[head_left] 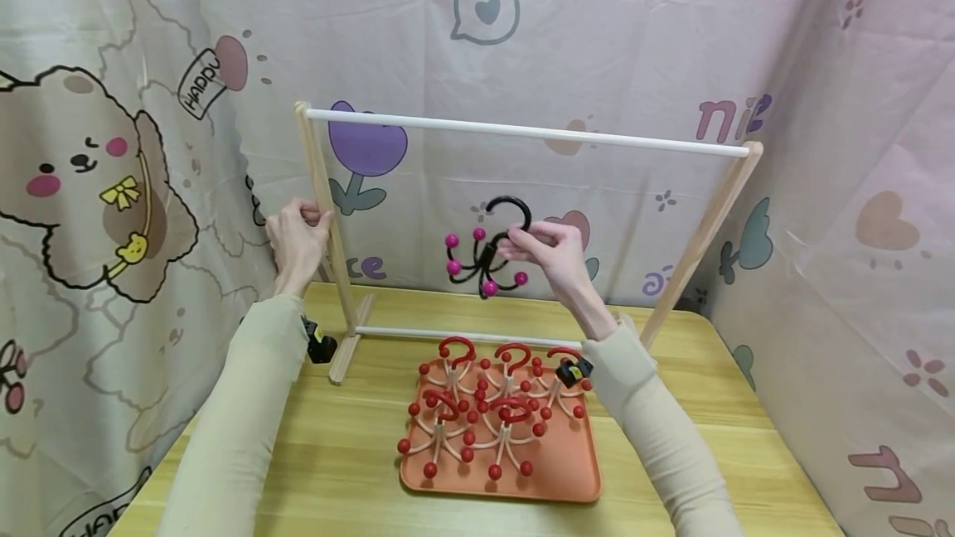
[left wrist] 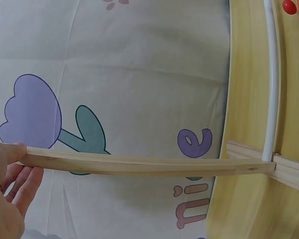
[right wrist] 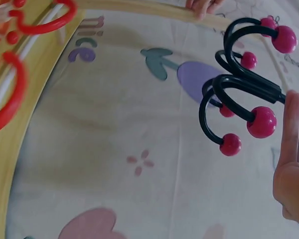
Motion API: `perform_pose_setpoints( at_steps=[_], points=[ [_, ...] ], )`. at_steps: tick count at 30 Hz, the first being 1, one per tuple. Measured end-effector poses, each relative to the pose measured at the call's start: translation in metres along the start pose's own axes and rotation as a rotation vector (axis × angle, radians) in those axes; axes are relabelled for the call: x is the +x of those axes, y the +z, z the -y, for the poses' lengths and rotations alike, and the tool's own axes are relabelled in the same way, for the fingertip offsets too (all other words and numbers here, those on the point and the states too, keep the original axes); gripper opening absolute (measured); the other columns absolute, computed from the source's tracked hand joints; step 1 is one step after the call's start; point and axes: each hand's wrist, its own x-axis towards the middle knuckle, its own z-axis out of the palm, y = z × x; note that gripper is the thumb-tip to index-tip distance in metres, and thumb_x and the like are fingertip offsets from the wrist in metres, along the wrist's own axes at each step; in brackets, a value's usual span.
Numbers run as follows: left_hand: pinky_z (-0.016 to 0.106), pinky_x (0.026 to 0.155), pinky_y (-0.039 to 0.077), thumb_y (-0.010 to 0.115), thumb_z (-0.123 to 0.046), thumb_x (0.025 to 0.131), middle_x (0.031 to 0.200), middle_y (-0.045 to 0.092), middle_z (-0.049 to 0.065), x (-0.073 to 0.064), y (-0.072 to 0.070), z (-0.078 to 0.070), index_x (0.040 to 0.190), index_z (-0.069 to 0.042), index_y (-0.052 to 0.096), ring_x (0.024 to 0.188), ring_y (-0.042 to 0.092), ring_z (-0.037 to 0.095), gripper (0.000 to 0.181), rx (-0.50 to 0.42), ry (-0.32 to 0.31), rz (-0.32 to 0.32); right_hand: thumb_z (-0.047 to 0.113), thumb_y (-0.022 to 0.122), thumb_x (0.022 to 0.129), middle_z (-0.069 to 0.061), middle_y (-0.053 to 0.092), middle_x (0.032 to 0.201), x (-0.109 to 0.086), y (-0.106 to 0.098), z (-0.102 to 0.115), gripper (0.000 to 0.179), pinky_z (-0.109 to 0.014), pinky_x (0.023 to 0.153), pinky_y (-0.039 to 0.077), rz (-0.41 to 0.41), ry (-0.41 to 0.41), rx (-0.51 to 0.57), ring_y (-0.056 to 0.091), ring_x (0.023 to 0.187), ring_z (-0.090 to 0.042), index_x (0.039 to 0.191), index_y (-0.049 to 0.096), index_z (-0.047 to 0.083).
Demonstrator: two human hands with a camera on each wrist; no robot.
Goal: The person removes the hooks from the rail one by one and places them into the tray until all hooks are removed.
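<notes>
My right hand point(head_left: 547, 255) pinches a black multi-arm hanger point(head_left: 488, 259) by the lower part of its hook. Its curved arms end in pink balls point(right wrist: 261, 122), and the hook's opening points left. The hanger is held in the air, below the white top bar point(head_left: 522, 131) of a wooden rack. At the left side, my left hand point(head_left: 297, 239) grips the rack's wooden upright point(head_left: 328, 214) around its middle height. Thumb and fingers lie on either side of that upright point(left wrist: 139, 165) in the left wrist view.
An orange tray point(head_left: 559, 471) in front of the rack holds several cream hangers point(head_left: 438, 433) with red hooks and red balls. The rack's right upright point(head_left: 701, 247) and lower white bar point(head_left: 462, 336) stand over the wooden table point(head_left: 336, 471). A printed curtain point(head_left: 418, 40) hangs behind and beside it.
</notes>
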Motion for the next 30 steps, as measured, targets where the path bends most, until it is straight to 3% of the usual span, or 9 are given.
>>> perform_pose_setpoints(
  at_steps=[4,7,14,21,30],
  points=[
    [0.049,0.103,0.041,0.068,-0.016,0.095,0.107,0.072,0.027,0.0,0.0,0.0,0.11,0.006,0.067,0.111,0.057,0.041,0.026,0.004,0.002,-0.006,0.006,0.065,0.096,-0.005,0.08,0.084,-0.023,-0.019,-0.005,0.011,-0.035,0.078,0.062,-0.001,0.028,-0.037,0.078,0.078,-0.018,0.098,0.076,0.006],
    [0.049,0.104,0.04,0.068,-0.016,0.095,0.107,0.072,0.026,0.0,0.0,0.0,0.11,0.006,0.068,0.112,0.057,0.041,0.027,0.004,0.001,-0.004,0.005,0.065,0.096,-0.006,0.08,0.086,-0.041,-0.033,-0.008,0.012,-0.037,0.078,0.062,-0.002,0.045,-0.045,0.078,0.078,-0.019,0.098,0.076,0.006],
    [0.049,0.106,0.039,0.068,-0.016,0.095,0.109,0.072,0.026,0.001,0.0,0.001,0.113,0.006,0.068,0.114,0.057,0.04,0.028,0.0,-0.011,-0.003,-0.003,0.06,0.096,-0.006,0.08,0.088,-0.075,-0.061,-0.02,0.014,-0.034,0.075,0.062,0.036,0.038,-0.049,0.078,0.078,-0.017,0.101,0.073,-0.003],
    [0.046,0.094,0.048,0.068,-0.014,0.094,0.105,0.073,0.026,0.002,0.001,0.002,0.109,0.007,0.068,0.097,0.065,0.04,0.025,0.0,0.03,-0.034,-0.008,0.056,0.097,-0.006,0.08,0.09,-0.104,-0.084,-0.031,0.019,-0.036,0.072,0.063,0.084,0.031,-0.073,0.077,0.079,-0.016,0.102,0.073,-0.005],
    [0.043,0.089,0.048,0.068,-0.014,0.095,0.103,0.073,0.026,0.002,0.002,0.003,0.108,0.007,0.068,0.096,0.066,0.039,0.024,0.0,0.037,-0.04,-0.012,0.053,0.096,-0.007,0.08,0.089,-0.136,-0.105,-0.042,0.019,-0.038,0.071,0.062,0.185,0.028,-0.092,0.078,0.079,-0.019,0.103,0.071,-0.011]
  ],
)
